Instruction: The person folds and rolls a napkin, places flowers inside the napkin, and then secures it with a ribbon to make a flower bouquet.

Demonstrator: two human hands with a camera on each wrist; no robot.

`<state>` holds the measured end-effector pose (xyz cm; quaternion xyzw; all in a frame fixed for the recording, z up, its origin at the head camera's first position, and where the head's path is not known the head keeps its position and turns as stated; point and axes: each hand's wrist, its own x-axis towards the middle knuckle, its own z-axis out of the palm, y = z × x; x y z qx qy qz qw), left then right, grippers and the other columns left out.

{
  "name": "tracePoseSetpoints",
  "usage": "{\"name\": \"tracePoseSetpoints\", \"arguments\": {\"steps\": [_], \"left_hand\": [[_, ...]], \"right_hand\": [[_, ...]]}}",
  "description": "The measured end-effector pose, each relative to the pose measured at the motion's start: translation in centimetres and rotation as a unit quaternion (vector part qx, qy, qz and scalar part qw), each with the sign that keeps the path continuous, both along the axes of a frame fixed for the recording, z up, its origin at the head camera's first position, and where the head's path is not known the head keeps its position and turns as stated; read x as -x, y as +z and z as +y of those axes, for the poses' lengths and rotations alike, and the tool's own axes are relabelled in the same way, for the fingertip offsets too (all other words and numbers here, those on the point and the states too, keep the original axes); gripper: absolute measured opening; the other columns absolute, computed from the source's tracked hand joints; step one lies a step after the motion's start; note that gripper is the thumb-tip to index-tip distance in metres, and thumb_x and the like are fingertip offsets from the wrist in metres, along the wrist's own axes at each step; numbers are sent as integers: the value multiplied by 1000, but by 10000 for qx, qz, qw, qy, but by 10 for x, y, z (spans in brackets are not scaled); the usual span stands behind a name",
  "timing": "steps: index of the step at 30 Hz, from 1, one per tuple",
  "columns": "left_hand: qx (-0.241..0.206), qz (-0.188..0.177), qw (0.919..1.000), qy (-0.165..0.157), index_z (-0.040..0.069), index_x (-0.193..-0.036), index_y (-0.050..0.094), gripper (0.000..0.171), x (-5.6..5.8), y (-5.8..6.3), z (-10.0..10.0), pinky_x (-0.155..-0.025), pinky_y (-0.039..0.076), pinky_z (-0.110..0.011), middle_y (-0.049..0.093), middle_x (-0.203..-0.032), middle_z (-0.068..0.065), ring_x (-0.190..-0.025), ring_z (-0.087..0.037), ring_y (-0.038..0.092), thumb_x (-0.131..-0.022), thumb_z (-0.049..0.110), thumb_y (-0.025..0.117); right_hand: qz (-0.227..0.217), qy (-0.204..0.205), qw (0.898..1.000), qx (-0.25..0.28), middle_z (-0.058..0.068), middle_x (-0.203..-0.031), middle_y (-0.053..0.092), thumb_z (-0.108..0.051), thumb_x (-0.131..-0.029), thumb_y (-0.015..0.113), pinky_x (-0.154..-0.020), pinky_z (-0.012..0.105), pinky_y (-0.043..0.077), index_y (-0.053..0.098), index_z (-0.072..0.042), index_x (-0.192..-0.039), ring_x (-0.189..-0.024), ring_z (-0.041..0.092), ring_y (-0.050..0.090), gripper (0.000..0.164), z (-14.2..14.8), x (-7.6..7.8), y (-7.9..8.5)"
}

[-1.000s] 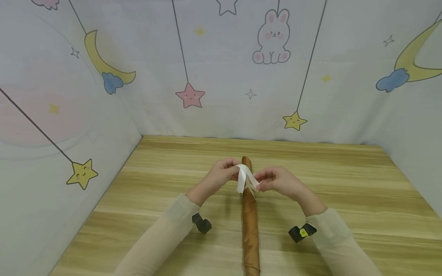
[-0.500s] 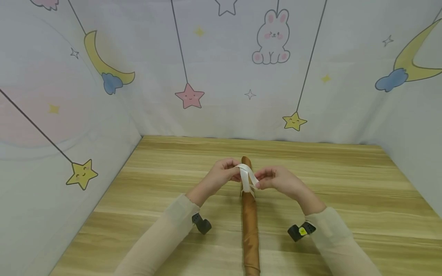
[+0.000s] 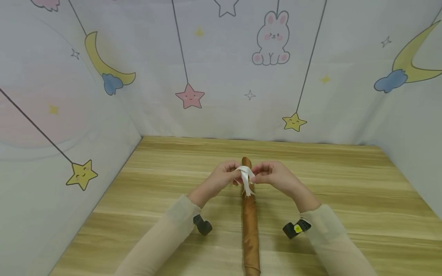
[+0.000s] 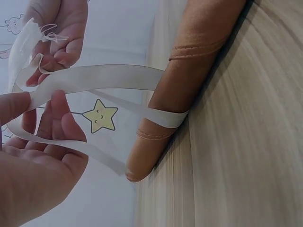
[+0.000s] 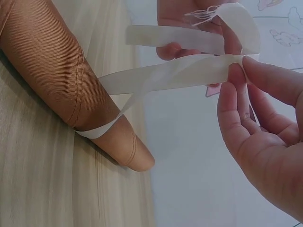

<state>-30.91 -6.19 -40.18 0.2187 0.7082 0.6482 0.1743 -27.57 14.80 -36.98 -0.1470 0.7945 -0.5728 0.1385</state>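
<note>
A long brown fabric roll (image 3: 250, 234) lies on the table, pointing away from me. Near its far end a white ribbon (image 4: 113, 77) passes round it, and its loose lengths rise above the roll. My left hand (image 3: 221, 178) pinches the ribbon between thumb and fingers on the left side. From the right, my right hand (image 5: 270, 127) pinches another part of it, thumb against index finger. A frayed ribbon end (image 5: 234, 14) hangs over between the hands. In the head view the ribbon forms a small arch above the roll; how its strands cross is partly hidden by fingers.
The wood-grain table (image 3: 345, 184) spreads out on both sides of the roll. A pale cloth backdrop (image 3: 228, 76) with printed stars, moons and a rabbit encloses the back and sides. Black wrist cameras (image 3: 203, 225) hang below both sleeves.
My right hand has moved slightly left and up, closer to the left hand. The ribbon arch has grown smaller, and its hanging end now lies over the roll's middle. The left hand has hardly moved.
</note>
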Motion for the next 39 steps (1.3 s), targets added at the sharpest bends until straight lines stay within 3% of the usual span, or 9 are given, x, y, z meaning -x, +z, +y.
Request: {"name": "tracePoseSetpoints", "arguments": {"steps": [5, 10, 13, 19, 27, 35, 39], "left_hand": [[252, 60, 9990, -355, 3, -100, 53, 11, 0, -2, 1, -69, 46, -28, 64, -79, -1, -87, -36, 61, -100, 10, 45], [376, 29, 9968, -699, 6, -106, 48, 13, -1, -2, 3, -70, 45, -31, 64, -76, -3, -77, -24, 61, -104, 16, 40], [335, -23, 9965, -771, 7, -107, 46, 11, -1, -3, 4, -71, 46, -33, 64, -76, -3, -76, -24, 60, -104, 16, 40], [328, 30, 9966, -749, 6, -110, 44, 11, -1, -3, 3, -74, 49, -34, 64, -80, -1, -89, -43, 58, -103, 14, 43], [121, 23, 9980, -620, 2, -110, 49, 12, 0, -6, 3, -83, 49, -48, 62, -87, -3, -79, -15, 60, -100, 8, 48], [19, -99, 9991, -423, -4, -110, 55, 17, -1, -6, 2, -88, 46, -51, 60, -89, -1, -80, -14, 57, -98, 6, 48], [-3, -82, 9992, -392, -4, -110, 55, 17, -1, -6, 3, -88, 44, -53, 59, -88, -1, -79, -14, 56, -97, 5, 48]], "right_hand": [[-2, -38, 10000, 79, 7, -97, 67, -9, -88, 69, -92, 45, 49, 58, 8, -114, -88, 16, 64, 33, 0, 1, -2], [46, -11, 10000, 86, 8, -96, 67, -8, -88, 68, -91, 44, 49, 57, 10, -114, -87, 14, 64, 34, 1, 2, -3], [39, 2, 9999, 108, 8, -95, 67, -7, -88, 68, -91, 45, 49, 58, 11, -114, -87, 13, 64, 33, 1, 2, -2], [44, 19, 9999, 110, 6, -95, 67, -7, -88, 68, -90, 42, 50, 59, 11, -113, -86, 12, 64, 32, 1, 1, -1], [35, 45, 10000, 76, 6, -94, 67, -7, -88, 68, -87, 40, 51, 59, 10, -112, -86, 13, 63, 31, 2, 1, -4], [-71, 81, 9999, 114, 6, -94, 66, -8, -86, 69, -87, 47, 51, 61, 8, -112, -86, 16, 63, 32, 3, 0, -8], [-63, 112, 9999, -21, 9, -97, 65, -12, -86, 70, -86, 44, 52, 62, 6, -112, -88, 18, 62, 32, 4, 0, -9]]}}
